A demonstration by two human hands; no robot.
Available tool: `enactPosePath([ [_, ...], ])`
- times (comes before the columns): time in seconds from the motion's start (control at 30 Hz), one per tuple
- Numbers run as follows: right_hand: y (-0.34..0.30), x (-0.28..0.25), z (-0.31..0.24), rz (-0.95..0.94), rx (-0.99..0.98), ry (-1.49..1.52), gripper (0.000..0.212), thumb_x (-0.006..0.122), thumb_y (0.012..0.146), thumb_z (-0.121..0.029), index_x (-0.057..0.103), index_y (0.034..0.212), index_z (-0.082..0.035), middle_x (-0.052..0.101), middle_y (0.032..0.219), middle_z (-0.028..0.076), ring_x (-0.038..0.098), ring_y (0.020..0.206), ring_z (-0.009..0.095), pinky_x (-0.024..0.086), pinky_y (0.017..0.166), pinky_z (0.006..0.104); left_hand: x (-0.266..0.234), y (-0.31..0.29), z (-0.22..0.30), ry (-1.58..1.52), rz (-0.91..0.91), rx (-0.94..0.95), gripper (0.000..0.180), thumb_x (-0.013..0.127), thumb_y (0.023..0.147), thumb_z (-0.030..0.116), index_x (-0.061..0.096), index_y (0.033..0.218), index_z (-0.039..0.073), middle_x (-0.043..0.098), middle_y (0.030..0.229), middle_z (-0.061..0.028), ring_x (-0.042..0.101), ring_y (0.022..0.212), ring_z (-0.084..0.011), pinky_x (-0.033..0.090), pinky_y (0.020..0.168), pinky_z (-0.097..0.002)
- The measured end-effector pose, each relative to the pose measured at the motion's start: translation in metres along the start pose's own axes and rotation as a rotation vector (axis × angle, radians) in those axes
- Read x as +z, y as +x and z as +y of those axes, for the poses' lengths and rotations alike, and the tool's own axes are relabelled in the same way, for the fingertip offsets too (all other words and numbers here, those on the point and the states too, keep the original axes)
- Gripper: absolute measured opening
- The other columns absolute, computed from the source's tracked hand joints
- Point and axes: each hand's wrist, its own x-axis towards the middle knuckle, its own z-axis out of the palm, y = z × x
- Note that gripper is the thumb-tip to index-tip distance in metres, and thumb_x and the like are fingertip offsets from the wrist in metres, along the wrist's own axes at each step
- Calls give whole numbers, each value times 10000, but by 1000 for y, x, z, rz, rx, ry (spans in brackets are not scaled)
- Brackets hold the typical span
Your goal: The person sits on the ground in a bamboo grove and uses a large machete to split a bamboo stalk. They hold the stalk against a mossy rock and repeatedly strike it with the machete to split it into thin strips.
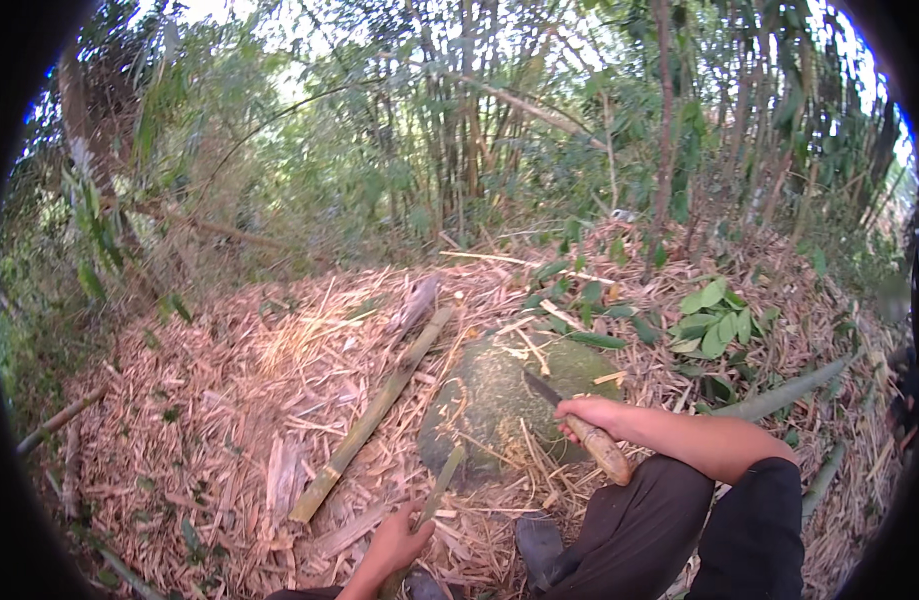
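Note:
My right hand [591,416] is closed round the handle of a knife [544,390], whose dark blade points up and left above a mossy rock [509,400]. The knife's thick, pale brown handle reaches back past my fist toward my knee. Low in the view, my left hand [399,540] grips a split bamboo strip [442,482]. The strip's upper end leans toward the rock's near left edge; whether it touches the rock I cannot tell. My left fingers are partly hidden.
A longer bamboo pole [369,420] lies left of the rock, beside a weathered wood chunk [416,300]. Dry bamboo sheaths and shavings [209,430] cover the ground. Green leaves [714,320] grow right of the rock. A green bamboo stem [789,390] lies at right. Bamboo clumps [459,130] stand behind.

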Motion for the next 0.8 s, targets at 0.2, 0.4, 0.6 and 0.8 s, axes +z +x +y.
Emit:
enactPosePath([
  [0.2,5,0,7,19,-33,-12,226,666,919,-266,607,955,-50,636,813,47,605,587,123,519,529,280,13,-8,1,412,-66,133,479,615,910,340,546,1260,19,702,882,-265,684,847,-454,537,776,-527],
  [0.4,-1,12,1,38,-39,-63,230,668,920,-276,623,920,-50,643,793,43,608,598,118,517,553,266,27,-16,-16,564,-238,160,341,526,950,260,615,1176,19,684,958,-296,666,937,-463,521,793,-559],
  [0.6,-1,4,6,27,-53,-100,240,666,916,-290,643,892,-52,648,790,38,609,606,113,517,570,260,35,-13,-15,545,-270,118,353,523,962,297,624,1163,24,681,1016,-299,659,980,-459,520,818,-557],
  [0.8,-6,9,1,37,-51,-117,252,670,913,-300,646,906,-49,650,805,37,614,617,114,518,572,263,28,-14,-10,530,-217,118,344,521,958,294,635,1134,20,684,1009,-295,665,967,-451,519,818,-553],
])
